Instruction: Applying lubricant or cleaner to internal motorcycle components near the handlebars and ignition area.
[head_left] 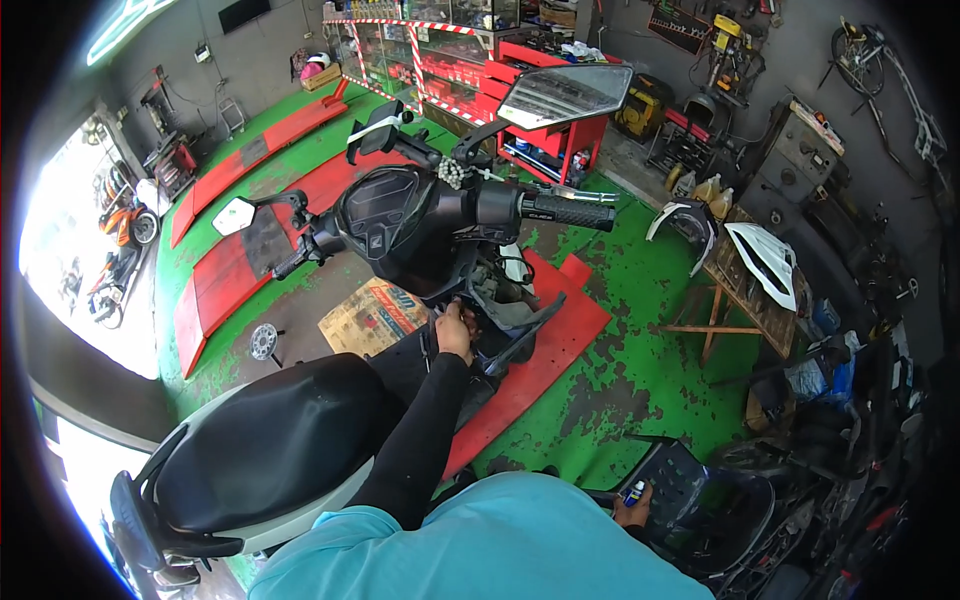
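My left arm stretches across a scooter's seat [275, 435], and my left hand [455, 333] is at the inner front panel below the handlebar. Its fingers look closed against dark parts there; what they hold, if anything, is hidden. The scooter [395, 225] stands with its front cover partly off, baring wires and inner parts. Low at my right side, my right hand [633, 510] is wrapped round a small blue bottle [635, 491] with a pale top. That hand is beside a black plastic chair [680, 470].
Red ramps [540, 350] lie on the green floor [630, 390]. A cardboard sheet [373, 317] lies beyond the scooter. To the right, a wooden table [745, 295] bears a white body panel [765, 262]. A red tool cabinet [550, 150] stands behind the mirror [565, 97].
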